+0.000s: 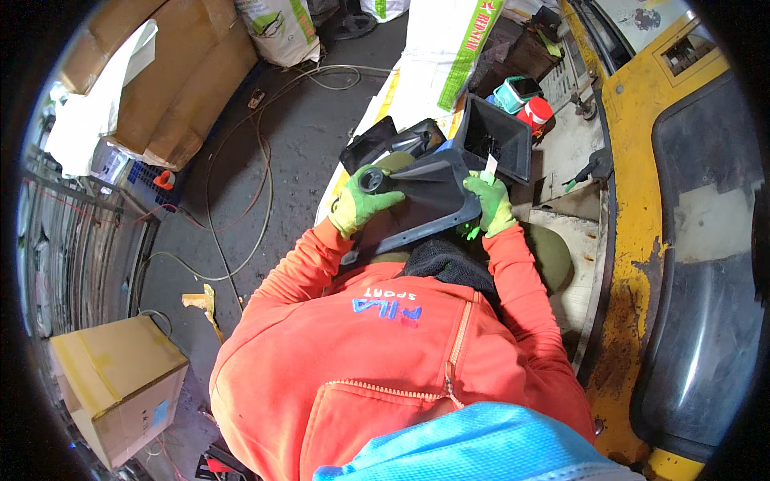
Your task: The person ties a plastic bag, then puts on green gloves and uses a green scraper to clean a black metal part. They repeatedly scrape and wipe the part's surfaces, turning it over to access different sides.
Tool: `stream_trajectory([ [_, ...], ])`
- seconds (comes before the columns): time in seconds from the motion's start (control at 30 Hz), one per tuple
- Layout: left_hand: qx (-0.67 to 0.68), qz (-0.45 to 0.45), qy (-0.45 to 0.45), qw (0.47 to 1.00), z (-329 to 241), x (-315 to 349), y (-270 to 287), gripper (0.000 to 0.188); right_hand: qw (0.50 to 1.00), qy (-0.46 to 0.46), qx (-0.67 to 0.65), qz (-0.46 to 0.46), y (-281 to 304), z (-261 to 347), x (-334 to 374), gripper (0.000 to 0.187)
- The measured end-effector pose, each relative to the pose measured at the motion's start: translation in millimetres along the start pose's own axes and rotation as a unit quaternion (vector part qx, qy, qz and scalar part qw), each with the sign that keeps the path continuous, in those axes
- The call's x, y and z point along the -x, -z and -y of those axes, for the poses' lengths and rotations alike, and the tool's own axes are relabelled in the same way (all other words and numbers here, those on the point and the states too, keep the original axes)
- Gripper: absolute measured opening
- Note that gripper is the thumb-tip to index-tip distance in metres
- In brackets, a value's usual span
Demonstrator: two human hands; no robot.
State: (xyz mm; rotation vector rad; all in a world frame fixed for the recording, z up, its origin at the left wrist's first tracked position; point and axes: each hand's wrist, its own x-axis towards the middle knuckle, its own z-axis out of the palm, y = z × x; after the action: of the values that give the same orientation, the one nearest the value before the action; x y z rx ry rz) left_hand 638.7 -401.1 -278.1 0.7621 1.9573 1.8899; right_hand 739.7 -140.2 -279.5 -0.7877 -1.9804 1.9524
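A dark rubber boot (429, 200) is held crosswise between both gloved hands. Its narrow collar is gripped by the closed left hand (361, 204); its wide flange edge is pinched by the right hand (489, 204).

Cardboard box (120, 385) partly past rim

Dark grey concrete floor (297, 136) spreads out, thin pale cables (265, 184) looping across it. Flattened brown cardboard sheets (184, 72) lean at the upper left, white woven sacks (277, 28) beyond. A closed tan cardboard box (120, 385) sits lower left. On the right, a scuffed yellow metal vehicle body (634, 240), rust showing.
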Motion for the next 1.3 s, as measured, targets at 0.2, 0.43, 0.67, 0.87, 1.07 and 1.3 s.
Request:
stream_trajectory([
  [0.2,-0.33,-0.078,-0.241,0.909,-30,-34,5,0.042,0.843,0.283,0.454,-0.063,-20,66,19,0.037],
  [0.43,-0.37,-0.11,-0.24,0.891,-71,-46,-20,0.049,0.686,0.372,0.624,-0.047,-61,93,66,0.023],
  [0.67,-0.408,-0.127,-0.271,0.863,-78,-39,-27,0.045,0.638,0.319,0.699,-0.051,-60,95,67,0.016],
  [0.87,-0.412,-0.097,-0.272,0.864,-82,-37,-27,0.043,0.581,0.367,0.719,-0.107,-55,95,59,0.017],
  [1.07,-0.39,-0.03,-0.298,0.871,-94,-37,-22,0.044,0.555,0.429,0.698,-0.141,-47,105,48,0.015],
  [1.3,-0.329,0.109,-0.236,0.908,-112,-43,-11,0.044,0.563,0.435,0.689,-0.139,-48,123,44,0.01],
])
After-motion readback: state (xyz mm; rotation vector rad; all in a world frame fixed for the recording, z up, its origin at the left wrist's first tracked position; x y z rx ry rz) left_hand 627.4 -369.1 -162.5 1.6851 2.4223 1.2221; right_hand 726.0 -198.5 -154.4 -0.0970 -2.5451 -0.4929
